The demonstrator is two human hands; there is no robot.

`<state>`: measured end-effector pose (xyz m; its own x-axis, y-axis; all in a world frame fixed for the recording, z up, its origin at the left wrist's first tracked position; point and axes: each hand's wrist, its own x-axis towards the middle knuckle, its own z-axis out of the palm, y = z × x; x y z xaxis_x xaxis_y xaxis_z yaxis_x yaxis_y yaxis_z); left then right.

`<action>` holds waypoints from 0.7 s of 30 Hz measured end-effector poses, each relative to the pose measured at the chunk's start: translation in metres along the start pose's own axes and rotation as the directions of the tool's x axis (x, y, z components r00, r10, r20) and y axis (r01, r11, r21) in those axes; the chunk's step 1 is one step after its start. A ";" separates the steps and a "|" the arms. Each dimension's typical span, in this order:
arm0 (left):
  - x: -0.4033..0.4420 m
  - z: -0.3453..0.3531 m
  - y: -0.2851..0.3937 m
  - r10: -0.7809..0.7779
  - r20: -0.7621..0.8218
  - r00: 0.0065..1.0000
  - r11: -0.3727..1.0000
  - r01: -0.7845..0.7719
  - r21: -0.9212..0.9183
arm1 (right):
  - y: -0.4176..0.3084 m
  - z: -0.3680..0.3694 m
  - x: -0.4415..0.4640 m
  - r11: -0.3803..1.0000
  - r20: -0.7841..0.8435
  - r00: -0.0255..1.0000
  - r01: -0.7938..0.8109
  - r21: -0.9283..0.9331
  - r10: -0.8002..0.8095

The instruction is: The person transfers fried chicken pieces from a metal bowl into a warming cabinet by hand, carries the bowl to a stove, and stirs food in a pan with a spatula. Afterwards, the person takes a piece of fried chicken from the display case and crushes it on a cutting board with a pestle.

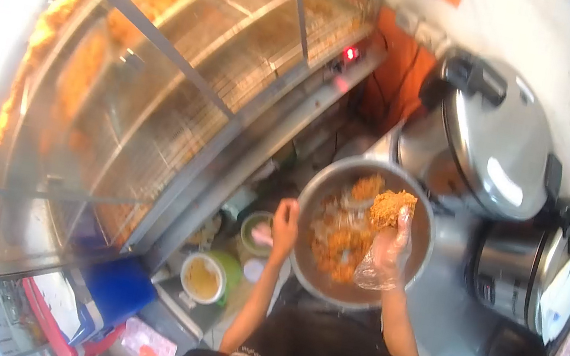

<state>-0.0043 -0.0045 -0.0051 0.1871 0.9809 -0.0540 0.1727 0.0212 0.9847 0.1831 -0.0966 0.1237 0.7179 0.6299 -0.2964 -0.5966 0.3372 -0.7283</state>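
A large metal bowl (300, 260) stands in front of me with orange-brown fried pieces (335, 247) inside. My right hand (389, 252), in a clear plastic glove, holds up a crumbly fried piece (392, 207) over the bowl's right half. Bare and curled, my left hand (286, 220) is at the bowl's left rim; whether anything is in its fingers is too small to tell.
A glass display cabinet (213, 109) with fried food fills the left. Large steel cookers (495, 138) and a smaller dark one (511, 269) stand at right. A green-and-white container (227, 274) sits left of my left arm, near a blue box (120, 286).
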 end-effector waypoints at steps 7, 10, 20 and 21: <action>-0.001 0.002 0.001 -0.049 0.003 0.999 0.994 0.049 -0.093 | 0.005 0.150 0.183 -0.050 0.557 0.363 0.805 -0.592 -0.747; -0.001 0.002 0.005 -0.068 0.008 0.998 0.993 0.069 -0.094 | -0.006 0.283 0.289 -0.084 0.503 0.374 0.732 -0.676 -0.779; 0.000 0.000 0.013 -0.099 -0.002 0.995 0.994 0.099 -0.038 | -0.021 0.414 0.335 0.827 0.853 0.459 0.560 -0.060 -0.249; 0.001 0.001 0.011 -0.093 0.000 0.996 0.995 0.093 -0.033 | -0.027 0.403 0.326 0.878 0.819 0.551 0.459 -0.136 -0.161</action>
<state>-0.0017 -0.0036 0.0053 0.1707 0.9745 -0.1454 0.1571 0.1188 0.9804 0.2893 0.3815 0.2956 0.1984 0.8656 0.4598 -0.1457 0.4900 -0.8595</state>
